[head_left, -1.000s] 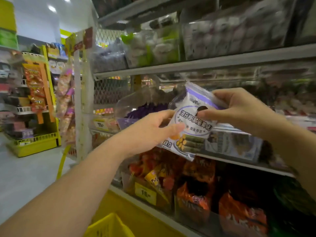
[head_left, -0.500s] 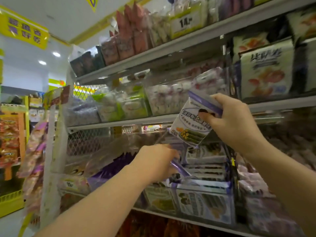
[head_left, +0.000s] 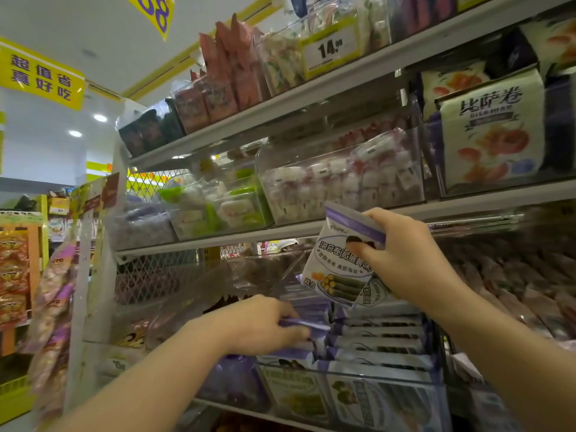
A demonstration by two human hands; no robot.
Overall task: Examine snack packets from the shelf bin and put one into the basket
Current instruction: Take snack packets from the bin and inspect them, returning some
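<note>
Our right hand (head_left: 405,263) pinches one white-purple plastic snack packet (head_left: 336,266) upright, seal up; left hand (head_left: 258,325) pinches a second packet (head_left: 311,324)

A white-and-purple snack packet (head_left: 341,263) tilts above matching packets (head_left: 380,338) filed in the clear bin (head_left: 358,371).

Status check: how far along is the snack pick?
Done: one packet is out of the shelf bin, held up by the right hand. In hand: the left hand pinches a second packet by its purple edge inside the bin. Left: putting one into the basket, which is not in view.
</note>
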